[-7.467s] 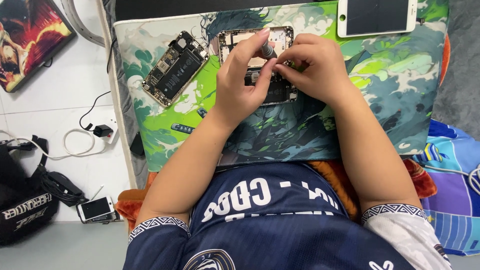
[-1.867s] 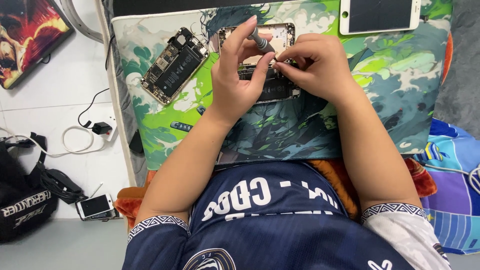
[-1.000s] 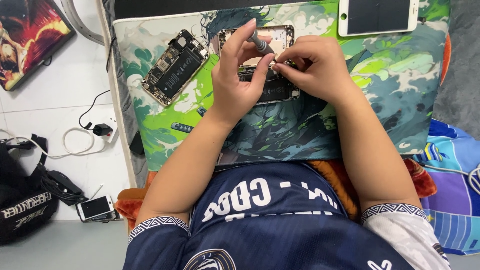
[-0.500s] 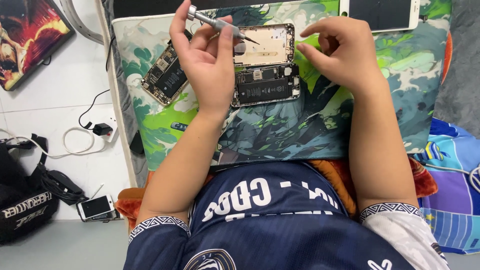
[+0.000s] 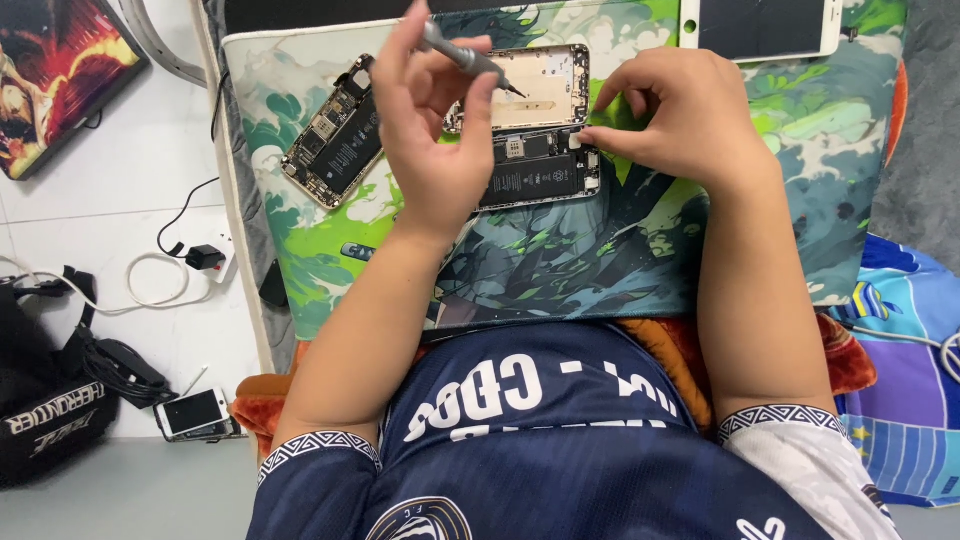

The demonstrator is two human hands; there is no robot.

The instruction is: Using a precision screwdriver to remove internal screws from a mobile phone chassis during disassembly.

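Lifted off the opened phone (image 5: 535, 130), left hand (image 5: 435, 130) fingers grip a screwdriver (image 5: 465, 58); right hand (image 5: 675, 115) pinches its edge.

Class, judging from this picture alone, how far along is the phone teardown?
Done: the opened phone lies with its insides bare, and a detached screen rests apart at the mat's top edge. In hand: the left hand holds a screwdriver; the right hand touches the phone's edge. Left: the battery is still inside.

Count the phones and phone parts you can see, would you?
4: an opened phone under the hands, a second opened one left on the mat, a white screen panel at top, a small phone on the floor. Others may be hidden.
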